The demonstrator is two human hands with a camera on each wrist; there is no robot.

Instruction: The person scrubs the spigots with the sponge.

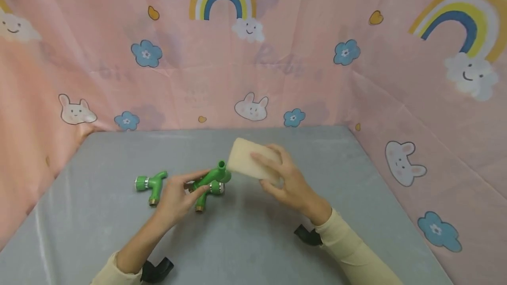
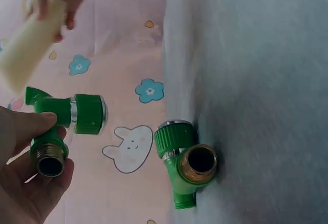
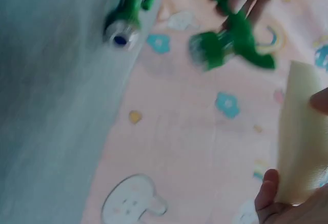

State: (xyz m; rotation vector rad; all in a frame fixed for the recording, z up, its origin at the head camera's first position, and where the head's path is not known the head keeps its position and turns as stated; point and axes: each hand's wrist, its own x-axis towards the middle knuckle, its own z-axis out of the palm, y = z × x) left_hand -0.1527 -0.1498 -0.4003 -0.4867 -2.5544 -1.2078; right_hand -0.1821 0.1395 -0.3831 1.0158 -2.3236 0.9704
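Observation:
My left hand [image 1: 176,199] pinches a green plastic tap [image 1: 214,176] between thumb and fingers, above the table. In the left wrist view this tap [image 2: 57,112] shows its ribbed green knob and an open brass threaded end. My right hand [image 1: 293,188] grips a cream sponge block [image 1: 246,156] by its right end, tilted in the air. The sponge's left edge is close beside the held tap's spout in the head view. A second green tap [image 1: 200,201] lies on the table below the left hand, partly hidden by the held one.
Another green tap [image 1: 156,187] lies on the grey table [image 1: 253,250], left of the left hand. Black wrist mounts [image 1: 157,270] show at both sleeves. A pink printed cloth [image 1: 222,74] hangs behind the table and along its sides.

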